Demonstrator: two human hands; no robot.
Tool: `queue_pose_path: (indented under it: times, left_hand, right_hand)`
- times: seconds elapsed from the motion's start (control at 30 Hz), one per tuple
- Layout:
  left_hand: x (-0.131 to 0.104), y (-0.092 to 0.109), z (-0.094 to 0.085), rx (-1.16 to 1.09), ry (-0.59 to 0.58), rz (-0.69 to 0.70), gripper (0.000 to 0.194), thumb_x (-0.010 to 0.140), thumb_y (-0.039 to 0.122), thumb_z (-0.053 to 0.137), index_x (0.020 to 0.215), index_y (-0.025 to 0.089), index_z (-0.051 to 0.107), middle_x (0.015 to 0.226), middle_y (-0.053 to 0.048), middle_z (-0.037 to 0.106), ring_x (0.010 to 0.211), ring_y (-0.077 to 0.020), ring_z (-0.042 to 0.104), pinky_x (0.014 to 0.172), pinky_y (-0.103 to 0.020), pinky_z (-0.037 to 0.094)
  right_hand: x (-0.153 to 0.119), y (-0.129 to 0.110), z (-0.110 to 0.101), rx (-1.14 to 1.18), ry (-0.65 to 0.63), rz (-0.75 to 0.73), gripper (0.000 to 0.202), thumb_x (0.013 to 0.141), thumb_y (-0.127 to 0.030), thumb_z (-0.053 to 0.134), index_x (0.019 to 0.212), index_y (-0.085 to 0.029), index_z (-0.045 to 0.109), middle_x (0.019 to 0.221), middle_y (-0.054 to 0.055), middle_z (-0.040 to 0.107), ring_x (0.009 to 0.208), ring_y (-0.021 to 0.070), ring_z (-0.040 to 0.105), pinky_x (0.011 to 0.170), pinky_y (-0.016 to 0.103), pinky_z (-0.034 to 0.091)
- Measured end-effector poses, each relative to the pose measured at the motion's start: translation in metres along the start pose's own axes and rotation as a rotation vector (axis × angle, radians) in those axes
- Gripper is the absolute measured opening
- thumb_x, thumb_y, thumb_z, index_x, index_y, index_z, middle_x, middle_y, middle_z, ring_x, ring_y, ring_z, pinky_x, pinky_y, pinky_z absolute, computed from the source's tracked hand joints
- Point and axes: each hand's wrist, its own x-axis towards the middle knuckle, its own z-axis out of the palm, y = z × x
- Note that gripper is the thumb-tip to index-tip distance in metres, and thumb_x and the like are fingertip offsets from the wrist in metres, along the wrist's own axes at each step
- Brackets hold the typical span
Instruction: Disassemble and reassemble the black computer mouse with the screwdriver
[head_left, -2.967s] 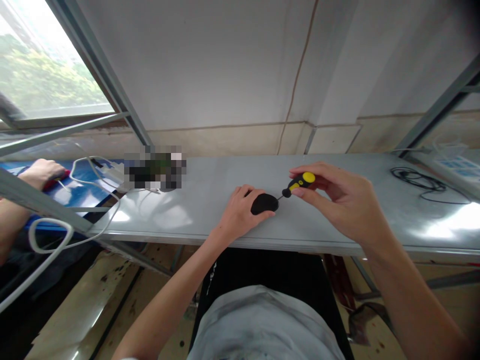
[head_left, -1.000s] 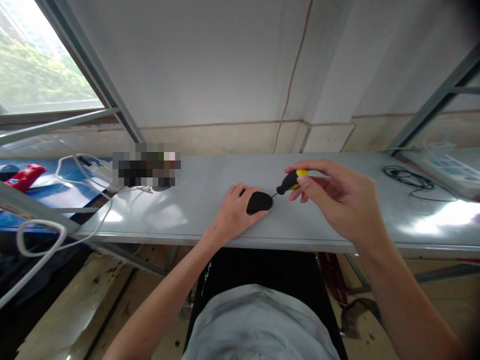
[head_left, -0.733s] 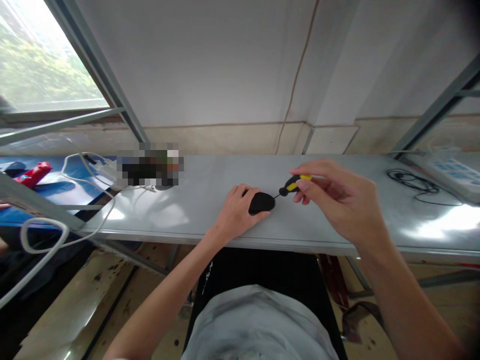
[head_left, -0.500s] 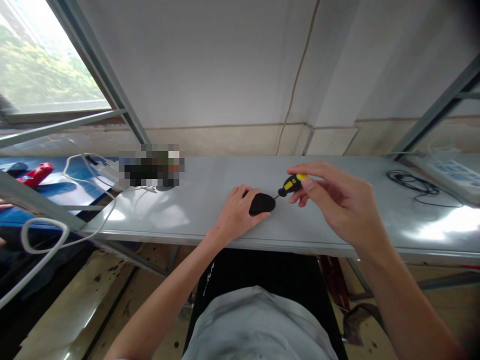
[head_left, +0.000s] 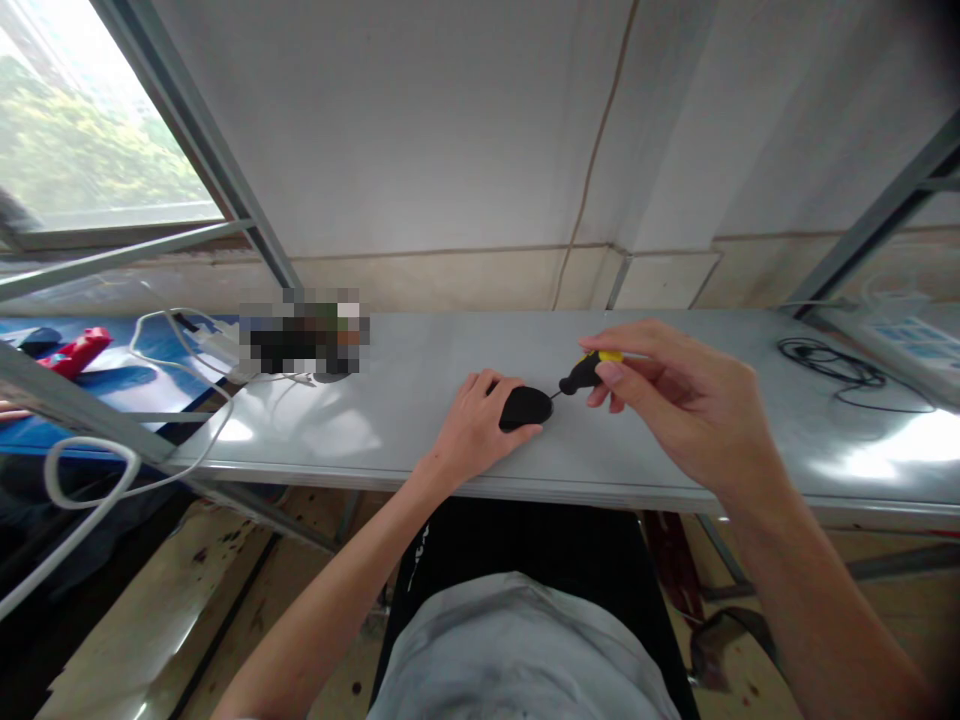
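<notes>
A black computer mouse (head_left: 527, 408) lies on the grey table (head_left: 420, 350) in front of me. My left hand (head_left: 478, 415) is closed around its left side, thumb along the near edge and fingers over the far edge. In my right hand (head_left: 675, 395) is a black and yellow screwdriver (head_left: 582, 375), its handle pinched between thumb and fingers. The thin shaft points down and left, and its tip meets the right end of the mouse. Whether the tip sits in a screw or a gap is too small to tell.
A coiled black cable (head_left: 832, 365) lies at the right, beside a pale box (head_left: 922, 350). White cables (head_left: 139, 440) loop over the left end near a metal frame post. Beyond it, a red object (head_left: 79, 352) rests on a blue surface. A blurred-out patch covers things at the back left.
The screwdriver handle has turned in my right hand, so less yellow shows now. My left hand and the mouse have stayed in place.
</notes>
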Motion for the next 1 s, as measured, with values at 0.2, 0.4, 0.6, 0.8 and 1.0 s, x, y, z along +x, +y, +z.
queue_pose_path:
  times: [0.2, 0.4, 0.6, 0.8, 1.0]
  left_hand:
    - [-0.0003, -0.0003, 0.0003, -0.006, 0.004, -0.006, 0.051, 0.089, 0.040, 0.087, 0.131, 0.023, 0.063, 0.122, -0.010, 0.064, 0.115, -0.0307, 0.060, 0.108, -0.049, 0.051]
    - [0.0004, 0.0000, -0.0005, -0.016, -0.010, -0.008, 0.050, 0.090, 0.041, 0.087, 0.131, 0.024, 0.063, 0.122, -0.010, 0.065, 0.115, -0.0308, 0.060, 0.108, -0.049, 0.051]
    - [0.0004, 0.0008, -0.0014, -0.013, -0.020, -0.008, 0.051, 0.090, 0.040, 0.087, 0.131, 0.021, 0.064, 0.122, -0.011, 0.065, 0.115, -0.0305, 0.060, 0.109, -0.048, 0.050]
    - [0.0002, -0.0006, 0.0000, -0.008, 0.002, 0.000, 0.050, 0.091, 0.043, 0.086, 0.131, 0.023, 0.064, 0.122, -0.009, 0.064, 0.114, -0.0302, 0.060, 0.108, -0.048, 0.051]
    - [-0.0005, -0.0019, 0.0014, 0.003, 0.005, 0.010, 0.052, 0.091, 0.045, 0.085, 0.132, 0.022, 0.064, 0.121, -0.010, 0.064, 0.113, -0.0307, 0.060, 0.107, -0.049, 0.051]
  right_hand:
    - [0.0004, 0.0000, -0.0001, -0.010, -0.013, -0.031, 0.022, 0.105, -0.026, 0.069, 0.123, -0.033, 0.080, 0.114, 0.002, 0.072, 0.077, 0.0096, 0.075, 0.061, 0.022, 0.061]
    - [-0.0006, -0.0030, 0.0004, -0.035, -0.019, 0.011, 0.024, 0.108, -0.027, 0.064, 0.126, -0.031, 0.078, 0.113, 0.003, 0.077, 0.074, 0.0109, 0.075, 0.064, 0.024, 0.063]
    - [-0.0005, -0.0045, 0.0007, -0.058, 0.001, 0.029, 0.022, 0.105, -0.027, 0.069, 0.123, -0.031, 0.080, 0.105, 0.001, 0.080, 0.071, 0.0101, 0.075, 0.064, 0.023, 0.062]
    - [-0.0022, -0.0034, 0.0013, -0.022, 0.017, 0.011, 0.021, 0.102, -0.028, 0.074, 0.122, -0.034, 0.080, 0.109, 0.000, 0.077, 0.072, 0.0103, 0.075, 0.066, 0.025, 0.063]
    - [-0.0016, -0.0041, -0.0001, 0.011, -0.048, -0.013, 0.022, 0.106, -0.025, 0.067, 0.120, -0.035, 0.080, 0.116, 0.002, 0.073, 0.075, 0.0113, 0.073, 0.063, 0.027, 0.063]
